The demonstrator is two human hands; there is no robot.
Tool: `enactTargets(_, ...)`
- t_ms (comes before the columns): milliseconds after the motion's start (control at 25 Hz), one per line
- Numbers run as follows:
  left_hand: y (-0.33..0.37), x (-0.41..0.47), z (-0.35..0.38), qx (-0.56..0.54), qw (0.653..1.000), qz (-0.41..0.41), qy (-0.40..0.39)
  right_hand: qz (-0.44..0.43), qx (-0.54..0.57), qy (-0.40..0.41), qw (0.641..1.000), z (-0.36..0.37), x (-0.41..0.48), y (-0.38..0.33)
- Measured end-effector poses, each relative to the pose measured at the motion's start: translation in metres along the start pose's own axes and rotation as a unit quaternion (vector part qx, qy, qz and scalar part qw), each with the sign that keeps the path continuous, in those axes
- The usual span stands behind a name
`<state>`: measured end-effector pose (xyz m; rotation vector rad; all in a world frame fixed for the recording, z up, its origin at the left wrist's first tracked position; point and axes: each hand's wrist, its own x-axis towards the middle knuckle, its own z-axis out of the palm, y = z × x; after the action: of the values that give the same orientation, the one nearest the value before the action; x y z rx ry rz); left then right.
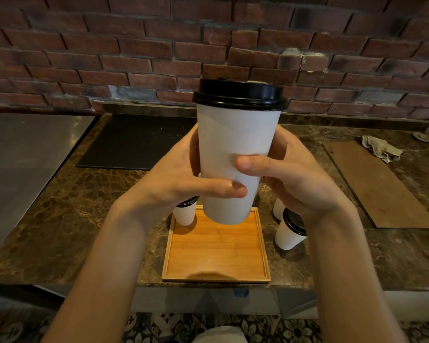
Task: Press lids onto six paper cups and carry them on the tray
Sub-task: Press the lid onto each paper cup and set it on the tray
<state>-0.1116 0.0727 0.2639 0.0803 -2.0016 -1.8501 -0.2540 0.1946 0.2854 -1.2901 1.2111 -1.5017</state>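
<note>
A tall white paper cup (233, 139) with a black lid (239, 95) is held up in the air above the wooden tray (216, 253). My left hand (181, 179) grips its lower left side, thumb across the front. My right hand (287, 174) grips its right side, thumb on the front. A lidded white cup (185, 214) stands in the tray's far left corner, partly hidden by my left hand. Another lidded cup (289, 233) stands on the counter right of the tray, and behind it part of a further white cup (278, 209) shows.
The tray sits at the front edge of a brown marble counter (72, 214). A black mat (139, 142) lies at the back, a steel surface (22, 154) to the left, a brown board (379, 186) and a crumpled cloth (382, 148) to the right. A brick wall stands behind.
</note>
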Motion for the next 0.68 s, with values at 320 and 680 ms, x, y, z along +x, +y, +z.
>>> enactTargets(320,0.0000,-0.0016,0.0032,0.005,1.000,-0.011,0.005,0.015,0.001,-0.007,1.000,-0.0018,-0.0011,0.0058)
enactTargets(680,0.0037,-0.0038,0.0068,0.002,0.999,-0.003,0.037,0.002,-0.031,0.019,0.999,0.0016,-0.0051,-0.0032)
